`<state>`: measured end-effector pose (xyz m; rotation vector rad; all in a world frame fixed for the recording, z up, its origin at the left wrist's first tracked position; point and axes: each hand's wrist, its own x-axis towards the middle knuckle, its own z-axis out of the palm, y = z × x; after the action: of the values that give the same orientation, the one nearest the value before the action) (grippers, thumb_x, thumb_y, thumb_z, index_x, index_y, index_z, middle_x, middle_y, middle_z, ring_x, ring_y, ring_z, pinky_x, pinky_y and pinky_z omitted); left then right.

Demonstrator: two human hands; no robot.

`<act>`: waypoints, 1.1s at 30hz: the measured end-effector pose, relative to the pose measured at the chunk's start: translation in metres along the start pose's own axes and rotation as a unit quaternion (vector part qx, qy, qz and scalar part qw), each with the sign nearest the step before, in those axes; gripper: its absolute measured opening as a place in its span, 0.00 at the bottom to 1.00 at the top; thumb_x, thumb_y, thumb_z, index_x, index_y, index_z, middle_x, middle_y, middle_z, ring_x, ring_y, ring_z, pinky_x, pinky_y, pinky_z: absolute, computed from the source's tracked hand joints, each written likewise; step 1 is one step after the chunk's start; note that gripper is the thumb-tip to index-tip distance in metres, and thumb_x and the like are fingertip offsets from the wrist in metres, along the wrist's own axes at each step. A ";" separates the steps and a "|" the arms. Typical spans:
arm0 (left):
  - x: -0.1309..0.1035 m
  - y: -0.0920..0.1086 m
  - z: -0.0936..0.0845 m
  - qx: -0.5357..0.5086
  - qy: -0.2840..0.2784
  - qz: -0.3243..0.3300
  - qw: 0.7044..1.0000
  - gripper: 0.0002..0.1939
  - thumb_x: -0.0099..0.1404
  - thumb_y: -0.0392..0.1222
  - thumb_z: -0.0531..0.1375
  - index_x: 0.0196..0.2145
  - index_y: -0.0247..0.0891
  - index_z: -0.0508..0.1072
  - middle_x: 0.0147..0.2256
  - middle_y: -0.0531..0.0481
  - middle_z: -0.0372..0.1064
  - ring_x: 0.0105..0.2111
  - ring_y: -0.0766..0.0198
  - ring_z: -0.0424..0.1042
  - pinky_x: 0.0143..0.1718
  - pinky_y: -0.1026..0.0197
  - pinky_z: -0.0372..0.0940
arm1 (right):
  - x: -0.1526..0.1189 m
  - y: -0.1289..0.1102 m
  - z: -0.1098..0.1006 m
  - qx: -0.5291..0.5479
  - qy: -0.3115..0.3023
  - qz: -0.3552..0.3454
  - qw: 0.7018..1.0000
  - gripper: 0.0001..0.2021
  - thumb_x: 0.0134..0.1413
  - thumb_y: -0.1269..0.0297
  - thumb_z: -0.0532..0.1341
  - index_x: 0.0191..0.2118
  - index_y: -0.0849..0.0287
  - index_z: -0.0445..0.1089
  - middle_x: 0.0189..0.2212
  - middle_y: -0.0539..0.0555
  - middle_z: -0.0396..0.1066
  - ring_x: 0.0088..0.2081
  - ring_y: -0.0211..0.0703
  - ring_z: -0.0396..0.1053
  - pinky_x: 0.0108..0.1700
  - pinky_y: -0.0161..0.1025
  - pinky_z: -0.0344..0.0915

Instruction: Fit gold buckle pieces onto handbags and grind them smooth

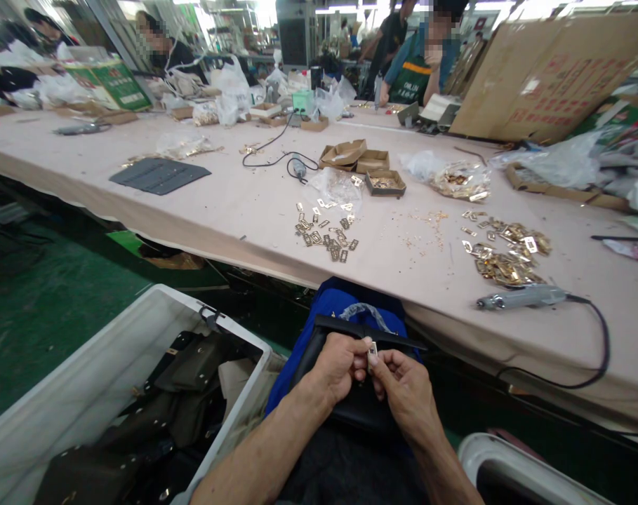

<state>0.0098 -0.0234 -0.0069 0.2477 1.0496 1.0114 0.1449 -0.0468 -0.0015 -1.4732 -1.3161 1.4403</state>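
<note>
A black bag (368,414) with a plastic-wrapped handle (368,310) lies on my lap over a blue cloth (329,298). Above its front, a small gold metal plate (372,353) stands between my fingertips. My left hand (342,365) has its fingers curled and pinches the plate from the left. From the right, my right hand (403,381) grips the plate's lower part between thumb and fingers. The flap (344,327) of the bag reaches out behind both hands.
On the table (234,203) lie loose metal plates (326,235), a gold pile (511,252), a grey electric screwdriver (523,298) with its cord, and small cardboard boxes (384,184). A white bin (155,294) with dark bags stands at left. People sit across the table.
</note>
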 end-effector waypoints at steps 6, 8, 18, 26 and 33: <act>-0.004 -0.002 0.004 0.047 0.008 0.052 0.998 0.12 0.49 0.41 0.67 0.20 0.35 0.67 0.14 0.57 0.55 0.13 0.73 0.51 0.12 0.68 0.48 | 0.000 0.006 -0.001 0.027 -0.013 0.009 1.000 0.26 0.54 0.37 0.66 0.32 0.61 0.71 0.20 0.52 0.69 0.20 0.37 0.62 0.22 0.34 0.58; -0.004 -0.003 0.004 0.050 0.009 0.058 0.997 0.11 0.49 0.41 0.66 0.20 0.35 0.67 0.14 0.56 0.56 0.12 0.73 0.52 0.11 0.68 0.48 | 0.001 0.008 -0.001 0.033 -0.013 0.013 0.999 0.25 0.55 0.39 0.66 0.32 0.60 0.71 0.20 0.52 0.69 0.20 0.37 0.62 0.22 0.33 0.58; 0.000 -0.005 0.003 0.014 0.014 0.065 0.998 0.11 0.46 0.35 0.66 0.18 0.37 0.64 0.14 0.57 0.54 0.12 0.74 0.51 0.12 0.68 0.47 | -0.008 -0.005 -0.013 -0.120 -0.006 -0.194 0.974 0.12 0.61 0.57 0.66 0.47 0.56 0.74 0.36 0.55 0.73 0.31 0.41 0.70 0.34 0.38 0.69; 0.000 -0.001 0.004 0.009 0.010 0.042 0.999 0.10 0.50 0.40 0.66 0.22 0.35 0.68 0.18 0.54 0.58 0.15 0.71 0.54 0.14 0.67 0.50 | 0.015 -0.029 -0.024 -0.248 -0.043 -0.377 0.891 0.11 0.68 0.66 0.55 0.41 0.56 0.76 0.38 0.58 0.70 0.39 0.45 0.70 0.40 0.41 0.68; -0.030 0.003 0.014 0.239 0.155 0.339 0.896 0.09 0.62 0.43 0.68 0.30 0.36 0.76 0.26 0.49 0.70 0.22 0.68 0.64 0.23 0.67 0.57 | 0.044 -0.058 -0.031 -0.203 -0.037 -0.305 0.930 0.13 0.68 0.59 0.57 0.33 0.57 0.73 0.28 0.52 0.71 0.29 0.41 0.68 0.35 0.38 0.65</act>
<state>0.0157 -0.0417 0.0204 0.9307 1.5533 1.4310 0.1588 0.0149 0.0460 -1.0901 -1.9882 0.8508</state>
